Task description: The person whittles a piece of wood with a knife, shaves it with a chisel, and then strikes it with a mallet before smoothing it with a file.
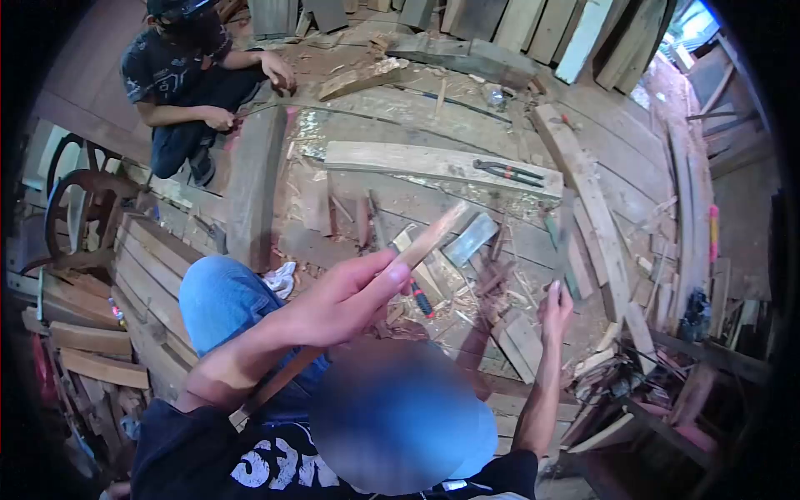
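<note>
My left hand is closed around a long thin wooden strip that slants from my lap up to the right. My right hand is raised further right and grips a thin, dark, blade-like tool held upright; it is blurred and I cannot tell what it is. The strip's upper end and the tool are apart. Below my hands the plank floor is littered with wood offcuts. My knee in blue jeans is at the left.
Another person squats at the far left, hands on a curved beam. A pale plank carries pliers. A red-handled tool lies among scraps. Stacked boards and a wheel are at left.
</note>
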Motion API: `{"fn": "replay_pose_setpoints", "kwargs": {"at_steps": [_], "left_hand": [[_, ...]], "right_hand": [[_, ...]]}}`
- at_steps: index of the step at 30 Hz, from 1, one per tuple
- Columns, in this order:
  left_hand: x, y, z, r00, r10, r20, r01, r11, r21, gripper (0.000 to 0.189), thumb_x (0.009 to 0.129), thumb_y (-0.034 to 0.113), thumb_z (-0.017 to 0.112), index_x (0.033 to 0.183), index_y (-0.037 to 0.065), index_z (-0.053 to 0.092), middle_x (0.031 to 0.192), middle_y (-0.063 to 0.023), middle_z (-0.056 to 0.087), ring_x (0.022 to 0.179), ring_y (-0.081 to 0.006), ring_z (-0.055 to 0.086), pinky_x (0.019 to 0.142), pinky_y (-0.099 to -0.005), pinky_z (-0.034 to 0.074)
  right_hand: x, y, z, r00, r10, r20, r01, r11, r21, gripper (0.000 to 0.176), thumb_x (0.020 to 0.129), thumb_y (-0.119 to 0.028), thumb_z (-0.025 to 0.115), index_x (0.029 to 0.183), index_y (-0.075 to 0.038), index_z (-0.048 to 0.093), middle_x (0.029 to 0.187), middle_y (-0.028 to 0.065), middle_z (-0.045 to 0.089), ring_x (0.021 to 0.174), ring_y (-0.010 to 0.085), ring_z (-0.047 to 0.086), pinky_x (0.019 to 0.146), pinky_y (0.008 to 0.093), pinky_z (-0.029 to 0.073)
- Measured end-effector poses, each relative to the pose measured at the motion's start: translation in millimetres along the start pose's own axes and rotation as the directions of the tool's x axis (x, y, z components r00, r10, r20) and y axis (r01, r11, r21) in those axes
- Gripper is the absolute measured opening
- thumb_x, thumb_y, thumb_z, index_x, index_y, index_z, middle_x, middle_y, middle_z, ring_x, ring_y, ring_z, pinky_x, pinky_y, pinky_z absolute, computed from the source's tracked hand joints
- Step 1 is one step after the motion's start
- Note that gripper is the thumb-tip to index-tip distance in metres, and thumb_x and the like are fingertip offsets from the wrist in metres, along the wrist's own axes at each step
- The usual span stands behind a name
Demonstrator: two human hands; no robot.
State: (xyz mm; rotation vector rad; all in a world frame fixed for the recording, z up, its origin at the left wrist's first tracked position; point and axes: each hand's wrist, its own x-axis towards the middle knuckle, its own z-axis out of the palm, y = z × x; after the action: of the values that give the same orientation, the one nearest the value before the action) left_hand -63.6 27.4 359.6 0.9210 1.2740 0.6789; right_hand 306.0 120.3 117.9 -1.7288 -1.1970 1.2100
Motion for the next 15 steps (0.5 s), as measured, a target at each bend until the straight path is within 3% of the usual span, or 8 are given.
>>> {"fn": "replay_pose_setpoints", "kwargs": {"at_steps": [2, 4, 6, 7, 9, 11, 13, 15], "left_hand": [[13.4, 4.0, 3.9, 0.998, 0.059, -0.009, -0.059, 0.998, 0.003, 0.029, 0.104, 0.028, 0.032, 0.097, 0.005, 0.049, 0.053, 0.0056, 0.036, 0.042, -0.0040, 0.035, 0.039, -0.0206, 0.028], [26.6, 4.9, 4.9, 0.994, 0.104, 0.032, -0.104, 0.995, -0.009, 0.028, 0.104, 0.028, 0.032, 0.097, 0.006, 0.049, 0.053, 0.0052, 0.036, 0.042, -0.0043, 0.035, 0.040, -0.0214, 0.029], [34.2, 3.2, 0.4, 0.981, 0.163, 0.106, -0.161, 0.987, -0.028, 0.028, 0.104, 0.029, 0.032, 0.097, 0.007, 0.047, 0.053, 0.0045, 0.036, 0.042, -0.0056, 0.034, 0.040, -0.0236, 0.029], [37.2, 6.2, -1.8, 0.974, 0.176, 0.142, -0.172, 0.984, -0.043, 0.028, 0.104, 0.029, 0.032, 0.097, 0.007, 0.047, 0.053, 0.0045, 0.036, 0.042, -0.0056, 0.034, 0.040, -0.0236, 0.029], [38.9, 11.3, -7.4, 0.979, 0.099, 0.178, -0.077, 0.989, -0.128, 0.030, 0.104, 0.032, 0.031, 0.097, 0.007, 0.046, 0.053, 0.0047, 0.034, 0.041, -0.0065, 0.032, 0.040, -0.0235, 0.028], [39.0, 11.7, -12.4, 0.974, 0.116, 0.197, -0.085, 0.983, -0.161, 0.031, 0.104, 0.034, 0.031, 0.097, 0.008, 0.045, 0.052, 0.0050, 0.031, 0.040, -0.0066, 0.030, 0.039, -0.0235, 0.028], [36.9, 13.9, -20.9, 0.963, 0.139, 0.230, -0.080, 0.965, -0.250, 0.031, 0.104, 0.034, 0.031, 0.096, 0.008, 0.045, 0.052, 0.0047, 0.031, 0.040, -0.0062, 0.028, 0.039, -0.0237, 0.026], [35.4, 17.3, -28.2, 0.964, 0.114, 0.242, -0.046, 0.962, -0.268, 0.032, 0.104, 0.035, 0.031, 0.096, 0.008, 0.045, 0.053, 0.0045, 0.032, 0.040, -0.0058, 0.028, 0.038, -0.0237, 0.026]], "right_hand": [[-53.4, -75.7, -7.0, 0.964, -0.221, 0.146, 0.230, 0.972, -0.050, 0.030, 0.096, -0.028, 0.053, 0.078, -0.004, 0.050, 0.057, -0.0024, 0.044, 0.048, 0.0086, 0.041, 0.044, 0.0272, 0.033], [-94.6, -135.5, -11.2, 0.914, -0.369, 0.170, 0.391, 0.912, -0.125, 0.021, 0.095, -0.020, 0.050, 0.096, 0.000, 0.056, 0.060, 0.0020, 0.051, 0.050, 0.0108, 0.047, 0.047, 0.0272, 0.038], [-129.3, -203.4, 1.0, 0.856, -0.486, 0.174, 0.516, 0.795, -0.317, 0.030, 0.092, -0.013, 0.051, 0.118, 0.002, 0.055, 0.067, 0.0084, 0.059, 0.054, 0.0144, 0.055, 0.051, 0.0297, 0.044], [-140.4, -229.8, 10.4, 0.800, -0.557, 0.223, 0.596, 0.703, -0.387, 0.045, 0.089, -0.007, 0.054, 0.133, 0.001, 0.048, 0.073, 0.0146, 0.063, 0.056, 0.0194, 0.060, 0.054, 0.0324, 0.047], [-153.5, -242.4, 20.8, 0.712, -0.622, 0.325, 0.692, 0.545, -0.474, 0.052, 0.085, -0.005, 0.060, 0.136, -0.003, 0.046, 0.070, 0.0151, 0.062, 0.051, 0.0224, 0.059, 0.049, 0.0342, 0.046], [-165.3, -254.6, 27.5, 0.673, -0.574, 0.467, 0.723, 0.377, -0.579, 0.057, 0.083, 0.001, 0.058, 0.138, 0.000, 0.043, 0.077, 0.0204, 0.062, 0.056, 0.0289, 0.059, 0.053, 0.0341, 0.046], [-166.7, -256.3, 37.2, 0.644, -0.628, 0.437, 0.726, 0.323, -0.606, 0.059, 0.081, 0.001, 0.062, 0.137, -0.002, 0.046, 0.076, 0.0186, 0.062, 0.052, 0.0295, 0.057, 0.050, 0.0352, 0.046], [-167.5, -263.8, 47.1, 0.629, -0.681, 0.374, 0.642, 0.184, -0.744, 0.060, 0.080, -0.008, 0.069, 0.137, -0.011, 0.049, 0.060, 0.0088, 0.050, 0.041, 0.0215, 0.047, 0.039, 0.0352, 0.040]]}}
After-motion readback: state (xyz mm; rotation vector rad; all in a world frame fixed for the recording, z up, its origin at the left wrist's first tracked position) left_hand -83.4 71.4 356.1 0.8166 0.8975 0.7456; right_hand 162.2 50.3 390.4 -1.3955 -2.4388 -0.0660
